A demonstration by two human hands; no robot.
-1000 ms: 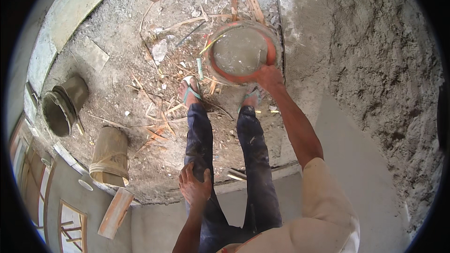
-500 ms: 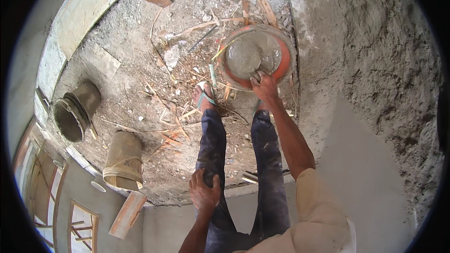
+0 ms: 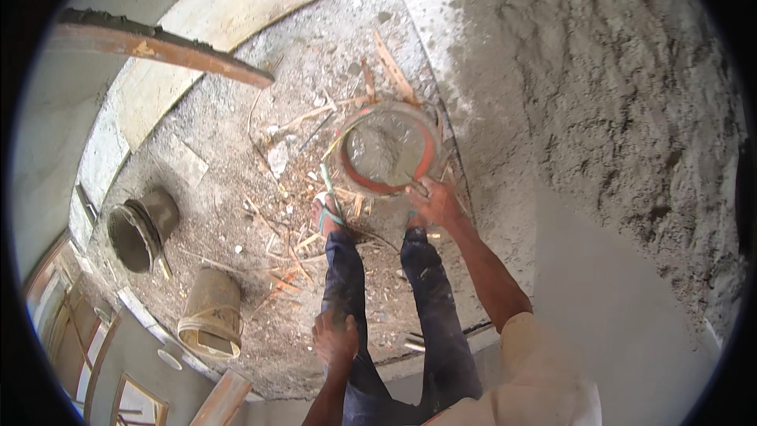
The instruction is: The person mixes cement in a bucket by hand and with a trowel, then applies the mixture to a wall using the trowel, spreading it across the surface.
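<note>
On the floor before me sits an orange tub (image 3: 432, 159) with a cement-caked rim, holding wet grey mortar (image 3: 377, 146). My right hand (image 3: 435, 203) is at its near right edge, fingers closed round what looks like a trowel (image 3: 408, 172). Mortar coats the blade, so its outline is hard to make out. My left hand (image 3: 335, 337) rests on my left leg around the knee, with fingers spread and nothing in it.
Two cement-crusted buckets (image 3: 162, 211) lean together at the left, near another bucket (image 3: 211, 308) lying on its side. Wood splinters (image 3: 394, 71) and rubble litter the floor. A wooden beam (image 3: 169, 49) juts in at upper left. Rough wet mortar covers the wall (image 3: 583, 95) at right.
My right hand has drawn back from the mortar toward the tub's near rim. The whole view has shifted, so the tub appears lower and further left. My left hand stays on my leg.
</note>
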